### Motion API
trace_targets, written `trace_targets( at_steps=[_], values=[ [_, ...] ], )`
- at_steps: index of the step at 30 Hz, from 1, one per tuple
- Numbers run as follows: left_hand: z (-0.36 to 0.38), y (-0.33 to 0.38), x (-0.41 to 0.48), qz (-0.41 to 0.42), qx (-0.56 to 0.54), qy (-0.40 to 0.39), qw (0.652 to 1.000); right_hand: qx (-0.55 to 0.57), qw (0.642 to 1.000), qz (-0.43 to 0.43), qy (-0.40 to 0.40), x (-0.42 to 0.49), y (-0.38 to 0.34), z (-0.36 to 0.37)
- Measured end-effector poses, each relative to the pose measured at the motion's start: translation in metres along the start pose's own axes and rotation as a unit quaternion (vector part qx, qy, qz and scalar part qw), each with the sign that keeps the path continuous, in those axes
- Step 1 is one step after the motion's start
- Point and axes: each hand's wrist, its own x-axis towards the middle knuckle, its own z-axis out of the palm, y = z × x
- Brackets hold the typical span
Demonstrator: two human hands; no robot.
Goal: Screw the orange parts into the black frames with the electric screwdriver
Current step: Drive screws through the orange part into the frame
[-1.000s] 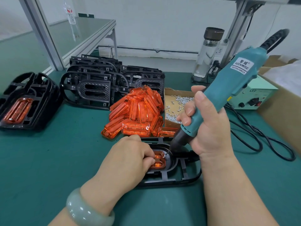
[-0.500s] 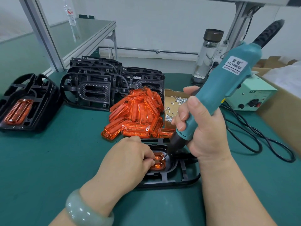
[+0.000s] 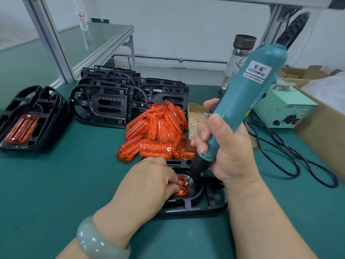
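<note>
Right now the right hand (image 3: pixel 229 146) is gripping the teal electric screwdriver (image 3: pixel 250 94) with all its fingers wrapped round the barrel, and the tool is leaning from its bit up toward one o'clock. The bit tip is resting on a small screw (image 3: pixel 186 182) at the right end of the orange part (image 3: pixel 183 189), which is sitting in the oval recess of the black frame (image 3: pixel 196 208) lying flat on the green mat (image 3: pixel 65 184). From the right hand that screw is lying at about seven o'clock, just below the knuckles. From the left hand (image 3: pixel 149 182) it is lying at three o'clock, just beside the fingertips, so the left hand is the nearer one. That hand is curling its fingers down onto the part and pinning it (most of the part is hidden beneath them, so its long axis, seemingly nine to three, is only a judgement). The visible end is showing translucent orange, ribbed, with rounded corners. The coming drive is depending on the bit lining up with the screw.
</note>
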Motion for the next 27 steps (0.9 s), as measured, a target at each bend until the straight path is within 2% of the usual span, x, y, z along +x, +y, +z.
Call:
trace_targets(
  at_steps=[27],
  values=[
    [-0.0005, 0.0043, -0.0003, -0.020, -0.024, 0.024, 0.999, -0.007, 1.000, 0.006, 0.002, -0.0007, 0.0035, -0.0016]
  ],
)
